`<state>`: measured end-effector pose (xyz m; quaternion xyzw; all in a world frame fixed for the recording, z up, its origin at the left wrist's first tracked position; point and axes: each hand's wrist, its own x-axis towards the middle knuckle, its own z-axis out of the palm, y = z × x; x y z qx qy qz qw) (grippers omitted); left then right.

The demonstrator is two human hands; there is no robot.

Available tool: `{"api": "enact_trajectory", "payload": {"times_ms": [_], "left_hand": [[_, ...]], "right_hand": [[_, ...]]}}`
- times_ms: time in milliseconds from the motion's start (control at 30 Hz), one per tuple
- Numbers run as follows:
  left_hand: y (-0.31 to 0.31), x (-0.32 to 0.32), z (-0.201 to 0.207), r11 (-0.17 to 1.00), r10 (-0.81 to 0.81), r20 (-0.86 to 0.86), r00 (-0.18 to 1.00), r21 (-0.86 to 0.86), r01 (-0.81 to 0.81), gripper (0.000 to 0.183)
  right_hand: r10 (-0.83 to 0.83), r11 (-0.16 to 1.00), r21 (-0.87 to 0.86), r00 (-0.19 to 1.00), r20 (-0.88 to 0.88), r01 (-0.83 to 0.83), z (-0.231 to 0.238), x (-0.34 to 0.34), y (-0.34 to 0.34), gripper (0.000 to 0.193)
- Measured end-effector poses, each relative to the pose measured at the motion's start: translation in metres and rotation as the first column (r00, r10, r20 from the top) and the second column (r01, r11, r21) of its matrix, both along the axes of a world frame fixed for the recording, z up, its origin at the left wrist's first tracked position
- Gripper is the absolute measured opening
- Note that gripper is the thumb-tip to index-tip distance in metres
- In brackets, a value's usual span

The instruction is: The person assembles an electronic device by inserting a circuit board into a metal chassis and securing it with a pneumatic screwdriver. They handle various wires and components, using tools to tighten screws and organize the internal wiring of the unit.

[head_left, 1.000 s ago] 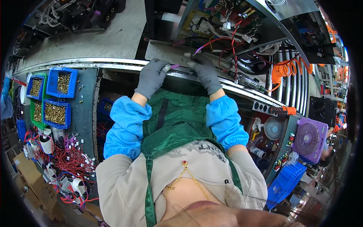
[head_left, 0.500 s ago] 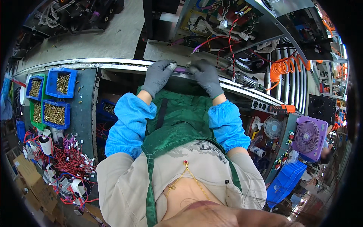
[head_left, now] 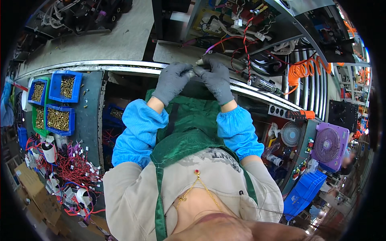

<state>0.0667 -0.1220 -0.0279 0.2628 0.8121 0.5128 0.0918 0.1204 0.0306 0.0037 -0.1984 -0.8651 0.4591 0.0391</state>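
Note:
My left hand (head_left: 173, 82), in a grey glove, is closed in a pinch above the front metal rail (head_left: 138, 69). Opposite it, the fingers of my right hand (head_left: 217, 80), also gloved in grey, are pressed together, and the fingertips of both hands meet. Whatever lies between them is too small and covered to make out. Just beyond my right fingertips is the purple end of a red wire (head_left: 220, 41), which runs back into an open metal cabinet (head_left: 295, 24) full of wiring. Whether the wire's tip touches my fingers is hidden.
Blue bins (head_left: 74, 116) of brass-coloured screws stand on the left bench, above a tangle of red wires (head_left: 78, 170). A power screwdriver (head_left: 263, 85) with a coiled orange hose (head_left: 299, 76) lies right of my hands. Farther right are a purple fan (head_left: 327, 146) and a blue crate (head_left: 305, 195).
My hands have come together from slightly apart, the right one moving left until the fingertips meet. The purple strip seen between them is now covered.

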Motion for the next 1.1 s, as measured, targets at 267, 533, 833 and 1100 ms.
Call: {"api": "enact_trajectory", "payload": {"times_ms": [267, 533, 833, 1100], "left_hand": [[0.009, 0.001, -0.019, 0.982, -0.06, 0.113, 0.992, 0.186, 0.038, 0.022], [0.006, -0.007, -0.021, 0.953, -0.071, 0.407, 0.911, 0.297, -0.058, 0.024], [-0.003, -0.009, -0.015, 0.901, -0.036, 0.554, 0.832, 0.377, -0.213, 0.024], [0.02, -0.011, -0.018, 0.959, 0.004, 0.379, 0.925, 0.26, -0.11, 0.027]], "right_hand": [[0.108, 0.968, 0.236, 0.988, -0.108, -0.08, -0.005, 0.008, 0.002, 0.038], [0.076, 0.991, -0.09, 0.979, -0.189, -0.094, -0.038, -0.003, 0.008, 0.035], [-0.121, 0.726, 0.645, 0.968, -0.219, 0.236, -0.028, -0.026, 0.064, 0.028], [-0.153, 0.777, 0.612, 0.987, -0.039, 0.145, -0.039, -0.041, 0.095, 0.029]]}}
